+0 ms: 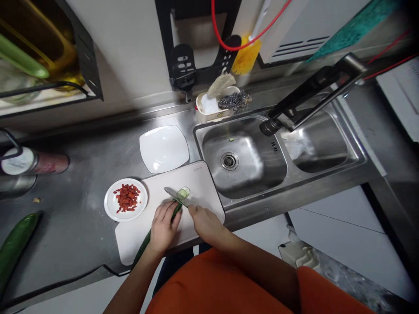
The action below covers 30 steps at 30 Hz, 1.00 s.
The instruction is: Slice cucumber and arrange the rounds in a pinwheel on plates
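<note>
**Slicing the cucumber: keep the fingers behind the blade**

Nearest you, your orange sleeves run up to both hands over the cutting board [199, 183], which lies on the steel counter [81, 174] with its right edge just beside the sink [248, 157]. Your left hand [163, 226] is closed over the cucumber [144, 246], pinning it flat to the board; the vegetable lies at a slant, its uncut length running toward you and off the board's near edge, its cut end pointing away. Your right hand [205, 221] is wrapped around the handle of the knife [173, 194], whose blade reaches left across the cut end. A few pale slices [183, 192] lie just past the blade, touching it or nearly so.

You look to be early in the slicing: only a few rounds are off and most of the cucumber is whole. The next cut calls for drawing your left fingertips back along the skin, curled clear of the edge, then bringing the blade straight down.

To the left, touching the board, a small round plate of red berries [126, 197] stands; a square white plate [163, 148] sits beyond the board. A second cucumber [16, 244] lies well apart at the far left.
</note>
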Available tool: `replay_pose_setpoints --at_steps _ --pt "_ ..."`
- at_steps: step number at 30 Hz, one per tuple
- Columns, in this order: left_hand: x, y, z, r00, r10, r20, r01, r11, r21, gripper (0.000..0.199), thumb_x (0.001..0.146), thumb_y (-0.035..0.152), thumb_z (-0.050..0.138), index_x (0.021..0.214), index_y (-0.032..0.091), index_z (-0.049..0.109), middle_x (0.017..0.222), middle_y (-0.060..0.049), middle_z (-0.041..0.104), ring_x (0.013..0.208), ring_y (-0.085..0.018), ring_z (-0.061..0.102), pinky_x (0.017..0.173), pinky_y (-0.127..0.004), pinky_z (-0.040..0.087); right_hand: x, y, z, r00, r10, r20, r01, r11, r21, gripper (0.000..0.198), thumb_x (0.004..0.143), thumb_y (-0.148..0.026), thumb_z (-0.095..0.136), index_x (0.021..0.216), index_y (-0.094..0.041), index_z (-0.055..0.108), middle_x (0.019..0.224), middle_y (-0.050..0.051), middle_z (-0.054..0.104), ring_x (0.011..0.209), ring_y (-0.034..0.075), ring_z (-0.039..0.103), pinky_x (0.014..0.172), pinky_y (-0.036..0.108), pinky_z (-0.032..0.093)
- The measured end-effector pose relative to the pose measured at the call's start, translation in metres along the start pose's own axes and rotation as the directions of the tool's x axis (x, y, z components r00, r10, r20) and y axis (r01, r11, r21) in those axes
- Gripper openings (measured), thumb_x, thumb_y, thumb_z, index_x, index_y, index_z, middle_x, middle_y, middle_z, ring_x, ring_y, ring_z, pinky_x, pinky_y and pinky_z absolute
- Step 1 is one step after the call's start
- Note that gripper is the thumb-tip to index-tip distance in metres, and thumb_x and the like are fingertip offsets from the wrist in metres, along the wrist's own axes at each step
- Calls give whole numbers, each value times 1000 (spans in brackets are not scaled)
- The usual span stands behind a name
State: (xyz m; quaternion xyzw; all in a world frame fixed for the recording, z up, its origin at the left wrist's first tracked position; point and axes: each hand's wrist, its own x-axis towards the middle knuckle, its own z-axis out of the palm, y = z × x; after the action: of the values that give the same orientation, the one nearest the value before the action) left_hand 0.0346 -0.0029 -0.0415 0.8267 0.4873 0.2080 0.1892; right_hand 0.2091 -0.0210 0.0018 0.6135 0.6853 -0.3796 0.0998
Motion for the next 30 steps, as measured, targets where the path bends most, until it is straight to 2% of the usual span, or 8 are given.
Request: replay_pose_setpoints --at_steps 6,9,15,20,30 --pt "0 0 0 1000 8 -7 -8 1000 -21 27 86 22 54 113 20 57 108 -8 65 103 -21 59 94 -38 46 -10 1 -5 997 71 -11 -72 997 -22 38 85 -4 31 116 -17 49 91 8 64 83 19 62 69 26 43" --pt "0 -1 0 1000 7 -13 -8 1000 -26 27 86 22 54 113 20 58 109 -8 65 103 -21 58 94 -38 46 -22 1 -9 995 98 -19 -99 993 -59 37 85 -4 32 114 -19 49 90 7 63 81 19 62 68 26 43" --pt "-1 -2 1 1000 15 -26 -15 1000 3 24 86 25 54 108 19 59 105 -9 65 101 -21 59 93 -38 46 -44 -4 -20 992 97 84 -91 993 -78 32 84 -3 35 108 -19 47 90 6 62 79 18 63 64 24 42" --pt "-3 -2 2 1000 16 -24 -15 999 28 23 85 23 56 107 17 59 105 -10 65 100 -22 58 91 -38 47 -50 -7 -29 987 110 117 -102 992 -78 32 83 -1 33 106 -19 47 89 7 61 80 19 63 63 25 42" --pt "-2 -2 1 999 21 -30 -20 999 33 22 85 24 56 106 18 59 103 -9 65 100 -21 59 92 -38 47 -49 -4 -26 993 82 90 -75 994 -74 30 82 -1 34 103 -19 46 87 6 62 77 20 64 59 25 41"
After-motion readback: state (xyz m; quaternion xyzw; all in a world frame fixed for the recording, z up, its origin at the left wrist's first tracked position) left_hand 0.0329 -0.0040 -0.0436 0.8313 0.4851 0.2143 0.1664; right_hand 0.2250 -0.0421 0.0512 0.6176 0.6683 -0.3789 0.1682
